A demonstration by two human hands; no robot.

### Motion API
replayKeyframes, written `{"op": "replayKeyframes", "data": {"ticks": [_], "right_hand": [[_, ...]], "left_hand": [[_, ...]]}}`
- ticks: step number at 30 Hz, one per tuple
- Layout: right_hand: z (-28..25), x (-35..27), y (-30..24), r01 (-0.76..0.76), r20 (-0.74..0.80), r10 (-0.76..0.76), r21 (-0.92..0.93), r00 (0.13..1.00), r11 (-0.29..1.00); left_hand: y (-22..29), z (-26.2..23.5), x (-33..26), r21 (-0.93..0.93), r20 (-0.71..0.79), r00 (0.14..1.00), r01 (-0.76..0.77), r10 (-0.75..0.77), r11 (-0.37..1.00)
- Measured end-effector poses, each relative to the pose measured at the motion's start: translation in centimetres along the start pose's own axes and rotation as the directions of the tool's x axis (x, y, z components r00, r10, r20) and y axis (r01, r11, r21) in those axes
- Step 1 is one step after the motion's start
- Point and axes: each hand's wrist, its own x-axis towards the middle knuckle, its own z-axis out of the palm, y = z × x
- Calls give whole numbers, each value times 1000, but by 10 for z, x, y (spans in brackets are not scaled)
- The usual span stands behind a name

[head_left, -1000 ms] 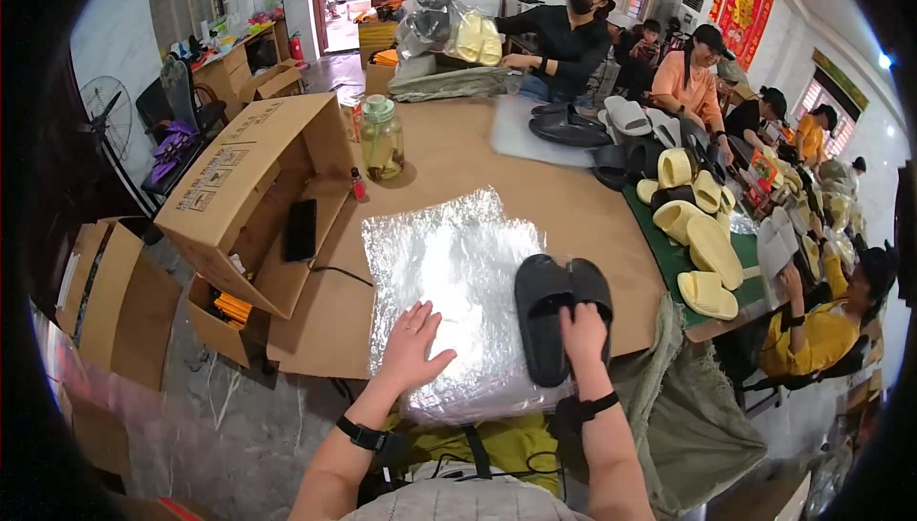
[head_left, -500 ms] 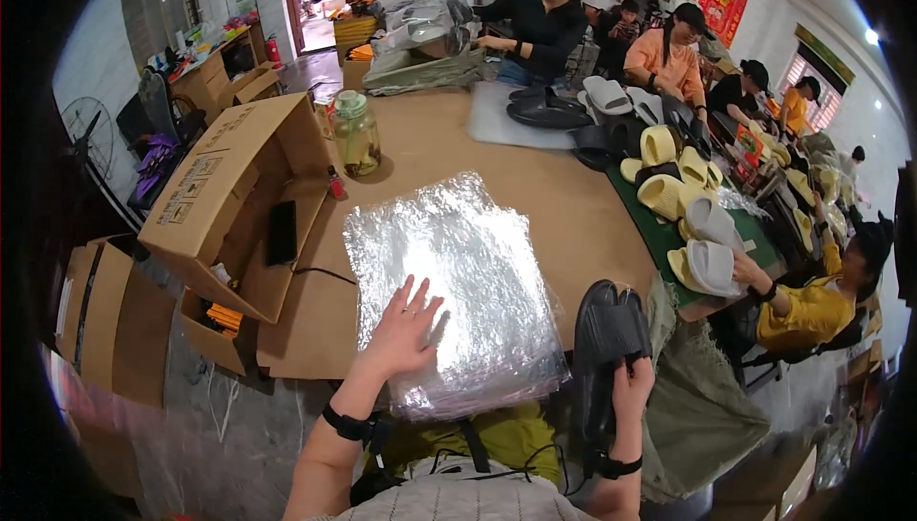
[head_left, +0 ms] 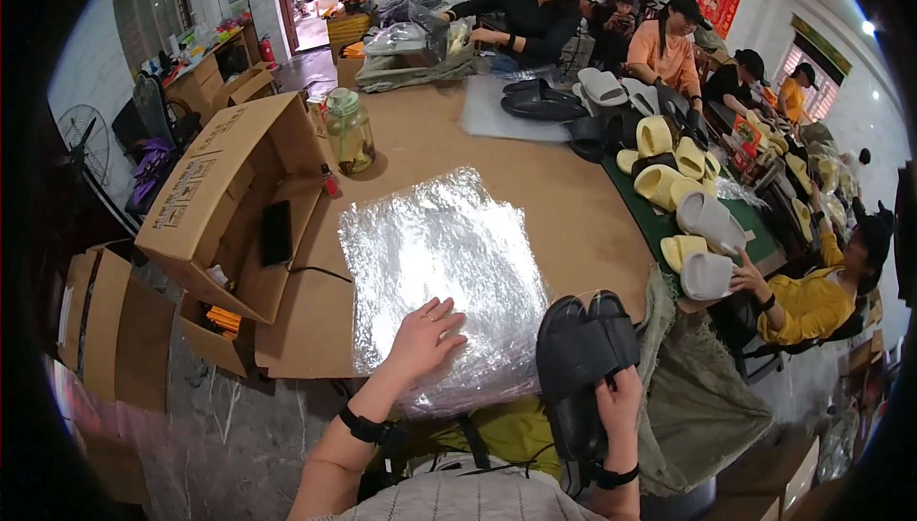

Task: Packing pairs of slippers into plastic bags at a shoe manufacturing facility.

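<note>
While the left hand (head_left: 427, 338) rests with loosely spread fingers on the shiny plastic sheets (head_left: 444, 244), the right hand (head_left: 622, 400) grasps the black slippers (head_left: 583, 354) at the sheets' four o'clock, where firm pressure across both slippers should prevent the pair parting.
</note>
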Motion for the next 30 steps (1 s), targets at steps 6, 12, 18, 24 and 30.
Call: {"op": "replayKeyframes", "data": {"ticks": [6, 12, 18, 24, 30], "right_hand": [[11, 3, -15, 175, 100, -179, 50, 979, 983], [33, -2, -31, 292, 348, -274, 0, 897, 956], [55, 8, -41, 287, 426, -201, -147, 882, 946], [117, 30, -56, 280, 327, -248, -57, 912, 958], [187, 67, -30, 482, 357, -376, -280, 855, 830]], "left_hand": [[8, -10, 11, -120, -49, 996, 74, -80, 990], [34, -27, 14, -210, -56, 994, 83, -97, 974], [57, -45, 5, -109, -167, 976, -157, 137, 982], [78, -44, -5, -230, -221, 948, -279, 229, 932], [97, -57, -11, -292, -189, 927, -368, 324, 883]]}}
